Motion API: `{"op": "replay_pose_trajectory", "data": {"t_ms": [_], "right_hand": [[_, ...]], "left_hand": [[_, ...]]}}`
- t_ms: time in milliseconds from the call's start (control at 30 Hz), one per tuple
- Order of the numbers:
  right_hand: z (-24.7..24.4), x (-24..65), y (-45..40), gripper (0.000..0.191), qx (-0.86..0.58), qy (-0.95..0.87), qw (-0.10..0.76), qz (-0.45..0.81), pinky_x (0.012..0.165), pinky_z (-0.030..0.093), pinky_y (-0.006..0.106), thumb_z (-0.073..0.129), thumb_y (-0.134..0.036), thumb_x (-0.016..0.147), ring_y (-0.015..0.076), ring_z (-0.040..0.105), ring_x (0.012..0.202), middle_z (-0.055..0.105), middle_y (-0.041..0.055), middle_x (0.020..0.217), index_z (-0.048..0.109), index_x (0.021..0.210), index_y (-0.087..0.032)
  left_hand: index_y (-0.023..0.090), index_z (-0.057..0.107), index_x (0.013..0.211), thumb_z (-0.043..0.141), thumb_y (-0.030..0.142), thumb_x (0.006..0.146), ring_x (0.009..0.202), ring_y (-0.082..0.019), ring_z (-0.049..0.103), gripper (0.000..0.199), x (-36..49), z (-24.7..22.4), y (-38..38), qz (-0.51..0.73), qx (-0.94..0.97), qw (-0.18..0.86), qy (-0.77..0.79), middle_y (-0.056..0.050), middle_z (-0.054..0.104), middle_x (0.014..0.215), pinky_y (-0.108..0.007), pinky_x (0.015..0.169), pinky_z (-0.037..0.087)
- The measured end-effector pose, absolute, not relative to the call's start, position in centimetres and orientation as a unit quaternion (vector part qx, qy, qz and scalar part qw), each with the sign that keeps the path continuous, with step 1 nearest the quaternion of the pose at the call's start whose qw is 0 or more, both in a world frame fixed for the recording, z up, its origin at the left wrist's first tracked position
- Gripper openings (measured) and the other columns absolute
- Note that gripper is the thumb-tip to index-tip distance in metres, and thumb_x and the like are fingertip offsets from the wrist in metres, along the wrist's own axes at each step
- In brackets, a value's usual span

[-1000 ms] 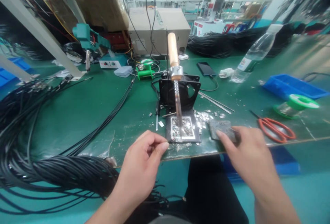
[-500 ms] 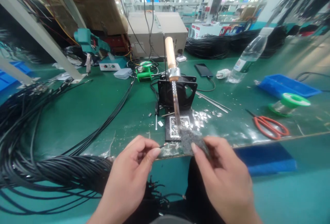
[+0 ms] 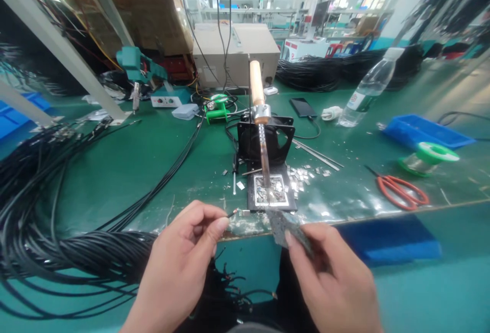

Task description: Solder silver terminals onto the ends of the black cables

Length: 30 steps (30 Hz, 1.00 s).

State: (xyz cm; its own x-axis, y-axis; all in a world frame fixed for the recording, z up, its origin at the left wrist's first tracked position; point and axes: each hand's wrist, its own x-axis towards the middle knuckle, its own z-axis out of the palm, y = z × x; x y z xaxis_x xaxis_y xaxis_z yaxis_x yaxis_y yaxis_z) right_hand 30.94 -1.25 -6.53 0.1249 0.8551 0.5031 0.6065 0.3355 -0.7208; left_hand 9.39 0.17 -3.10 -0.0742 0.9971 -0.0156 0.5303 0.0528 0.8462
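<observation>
Between thumb and forefinger, my left hand (image 3: 184, 259) pinches a thin black cable (image 3: 231, 214) with a bare copper-coloured tip. My right hand (image 3: 333, 271) grips a dark grey, rough-looking sponge-like pad (image 3: 285, 231), held at the bench's front edge. The cable tip and the pad are apart. Just beyond them, a soldering iron (image 3: 258, 88) with a wooden handle points down, its tip over a small framed tray (image 3: 271, 204) of metal bits. Behind the iron stands a black fan frame (image 3: 248, 141).
A thick bundle of black cables (image 3: 95, 256) covers the left side. Small metal pieces (image 3: 302, 177) lie scattered beside the tray. To the right are red-handled scissors (image 3: 401, 190), a solder spool (image 3: 429, 158), a blue bin (image 3: 424, 129) and a plastic bottle (image 3: 369, 88).
My left hand has moved slightly left with the cable. The pad in my right hand has come down and back from the tray, tilting, so the gap between them is wider.
</observation>
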Motion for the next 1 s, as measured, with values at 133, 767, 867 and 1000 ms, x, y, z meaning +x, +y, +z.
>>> {"op": "replay_pose_trajectory", "data": {"t_ms": [133,767,867,1000], "right_hand": [[-5.9,30.6,-0.5,0.008,-0.527,-0.679,0.504,0.089,0.054,0.046,0.028,0.065,-0.018,0.095,0.0143,0.057,0.056,0.065,-0.0013,0.07,0.063,0.089,-0.023],[-5.0,34.4,2.1,0.034,-0.61,-0.578,0.42,0.343,0.046,0.039,0.029,0.065,-0.053,0.094,0.0175,0.052,0.054,0.063,0.0,0.066,0.078,0.1,-0.022],[-5.3,32.2,2.4,0.033,-0.535,-0.605,0.392,0.44,0.048,0.038,0.027,0.058,-0.049,0.1,0.018,0.057,0.063,0.064,0.0016,0.07,0.075,0.096,-0.021],[-5.3,31.6,3.3,0.034,-0.517,-0.61,0.383,0.463,0.052,0.04,0.025,0.054,-0.046,0.103,0.0174,0.056,0.069,0.063,0.0024,0.076,0.068,0.085,-0.02]], "left_hand": [[0.025,0.067,0.091,0.059,0.05,0.099,0.066,-0.018,0.057,0.027,9.5,-3.2,0.4,0.352,0.595,0.336,0.64,0.001,0.062,0.073,-0.029,0.055,0.039],[0.023,0.067,0.088,0.056,0.037,0.102,0.076,-0.02,0.061,0.023,12.8,-4.6,2.0,0.338,0.621,0.367,0.604,-0.002,0.064,0.083,-0.033,0.067,0.045],[0.023,0.068,0.088,0.057,0.036,0.101,0.076,-0.021,0.062,0.022,12.8,-4.6,2.1,0.338,0.621,0.367,0.605,-0.002,0.065,0.083,-0.033,0.066,0.046],[0.023,0.068,0.088,0.058,0.037,0.101,0.074,-0.02,0.062,0.022,12.9,-4.4,2.2,0.338,0.614,0.377,0.606,-0.002,0.065,0.082,-0.031,0.063,0.045]]}}
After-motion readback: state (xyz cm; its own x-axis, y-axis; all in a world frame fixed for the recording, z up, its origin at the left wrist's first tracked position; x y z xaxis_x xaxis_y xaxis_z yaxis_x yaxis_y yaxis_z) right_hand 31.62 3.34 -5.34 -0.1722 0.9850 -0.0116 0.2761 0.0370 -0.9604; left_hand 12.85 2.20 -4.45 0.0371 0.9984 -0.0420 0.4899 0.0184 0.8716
